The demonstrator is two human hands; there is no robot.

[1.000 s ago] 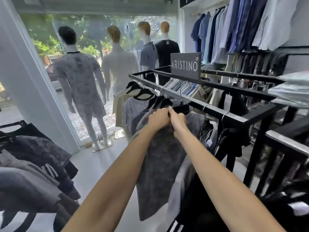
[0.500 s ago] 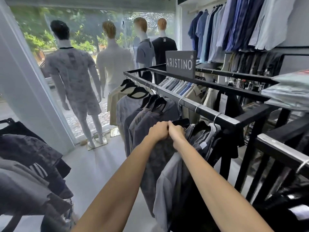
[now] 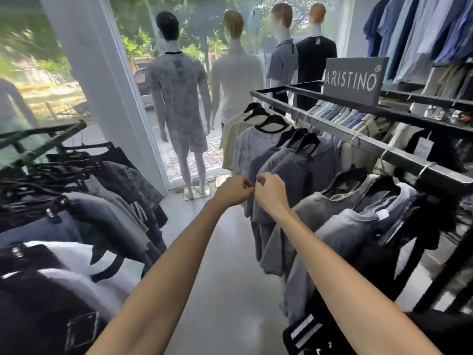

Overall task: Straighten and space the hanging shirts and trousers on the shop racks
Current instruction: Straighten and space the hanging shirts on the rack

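Where the 2 forearms meet above the aisle, the left hand and the right hand are held close together with fingers curled, and the outer sleeve edge of a slate-blue shirt is pinched by both. That shirt is hung on a black hanger from the black rail of the right-hand rack, farther along than the nearer grey shirts, from which it is parted by a gap on the rail. A strip of bare grey floor is seen between these sleeve edges and the dark garments spilling off the left-hand rack. At the strip's far end 4 mannequins are ranged along the window, beside a white pillar.
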